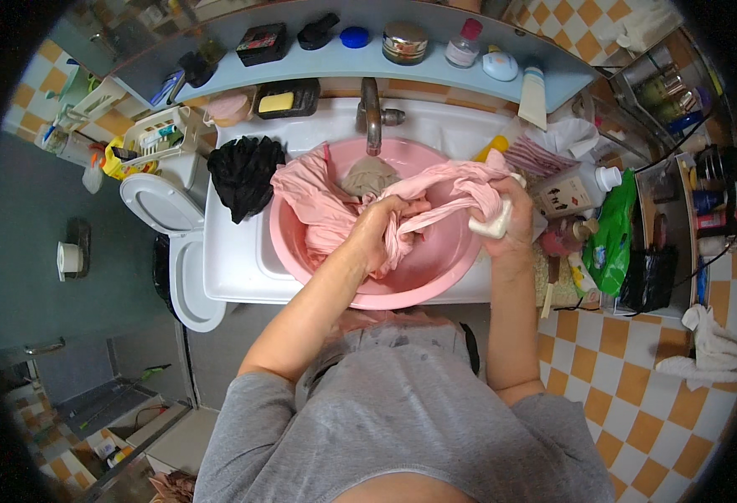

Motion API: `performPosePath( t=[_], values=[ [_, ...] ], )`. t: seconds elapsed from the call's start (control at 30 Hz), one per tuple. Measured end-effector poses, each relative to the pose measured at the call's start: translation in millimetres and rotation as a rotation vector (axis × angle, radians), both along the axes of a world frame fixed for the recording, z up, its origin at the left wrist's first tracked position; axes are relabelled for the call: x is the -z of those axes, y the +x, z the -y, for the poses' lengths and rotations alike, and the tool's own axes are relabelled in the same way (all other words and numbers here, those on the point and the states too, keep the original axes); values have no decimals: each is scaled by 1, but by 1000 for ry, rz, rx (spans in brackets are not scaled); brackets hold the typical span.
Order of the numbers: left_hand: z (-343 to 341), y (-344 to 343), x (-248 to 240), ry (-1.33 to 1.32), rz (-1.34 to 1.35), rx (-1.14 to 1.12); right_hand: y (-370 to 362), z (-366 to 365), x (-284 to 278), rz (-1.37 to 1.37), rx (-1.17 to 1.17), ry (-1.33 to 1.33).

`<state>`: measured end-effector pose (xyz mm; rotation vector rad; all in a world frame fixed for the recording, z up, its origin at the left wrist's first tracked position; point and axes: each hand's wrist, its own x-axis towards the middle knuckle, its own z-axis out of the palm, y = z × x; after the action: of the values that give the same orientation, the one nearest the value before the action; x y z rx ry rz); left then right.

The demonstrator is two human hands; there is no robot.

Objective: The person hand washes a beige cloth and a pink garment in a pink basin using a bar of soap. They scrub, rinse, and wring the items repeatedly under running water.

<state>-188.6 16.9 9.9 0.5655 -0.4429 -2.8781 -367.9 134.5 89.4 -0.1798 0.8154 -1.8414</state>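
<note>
A wet pink garment (314, 189) lies bunched in a pink plastic basin (377, 298) set on the white sink. My left hand (377, 230) is closed round a twisted part of it over the middle of the basin. From there a strip of the cloth stretches to my right hand (511, 222) at the basin's right rim. That hand grips a white block that looks like a bar of soap (491, 220), pressed against the pink cloth. Behind my left hand, a greyish-beige cloth (367, 178) sits in the basin under the faucet (372, 117).
Left of the basin lies a black cloth (244, 178) on the sink's edge. A yellow soap bar (276, 103) rests in a black dish behind it. Bottles, including a white one (574, 189), crowd the right side. Jars and tubes line the blue shelf (301, 77) above. A toilet (196, 285) stands at left.
</note>
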Motion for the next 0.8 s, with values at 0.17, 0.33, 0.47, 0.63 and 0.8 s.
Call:
performPosePath(
  t=[0.17, 0.33, 0.47, 0.63, 0.8],
  values=[
    [-14, -5, -45, 153, -95, -105, 23, 8, -9, -736, 105, 281],
    [9, -13, 41, 335, -353, 9, 127, 20, 20, -1908, 4, 124],
    [-7, -2, 6, 161, -11, -7, 103, 67, 15, -2000, 41, 608],
    [-14, -10, -3, 38, 173, -45, 123, 45, 16, -1947, -47, 493],
    [-6, 11, 14, 172, -18, 319, 91, 69, 21, -1793, 32, 725]
  ],
)
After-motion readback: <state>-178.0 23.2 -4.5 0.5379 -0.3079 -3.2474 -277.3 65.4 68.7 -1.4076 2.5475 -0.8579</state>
